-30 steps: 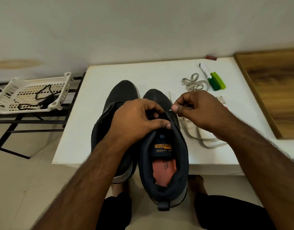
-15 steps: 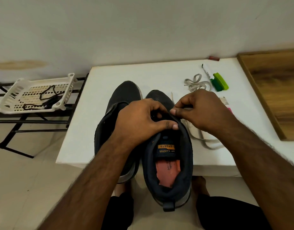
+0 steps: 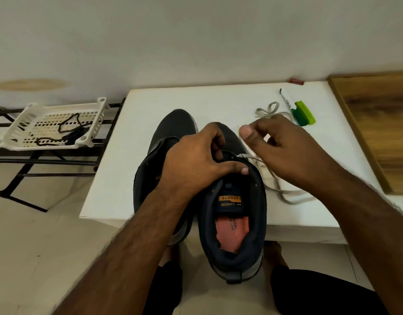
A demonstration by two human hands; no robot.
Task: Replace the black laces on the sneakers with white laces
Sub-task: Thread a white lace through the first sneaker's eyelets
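Tongue label "CAMPUS SPORTS", upside-down

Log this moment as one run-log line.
stage: threading white lace | left hand: grips right sneaker upper | right hand: pinches lace end | black laces: in basket

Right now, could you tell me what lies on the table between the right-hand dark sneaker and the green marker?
In the head view, the pale white lace and the right hand lie between the sneaker and marker.

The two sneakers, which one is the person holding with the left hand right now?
The right-hand sneaker, the one showing its orange insole and tongue label. The left hand grips its tongue area; the other sneaker lies beside it, partly behind that hand.
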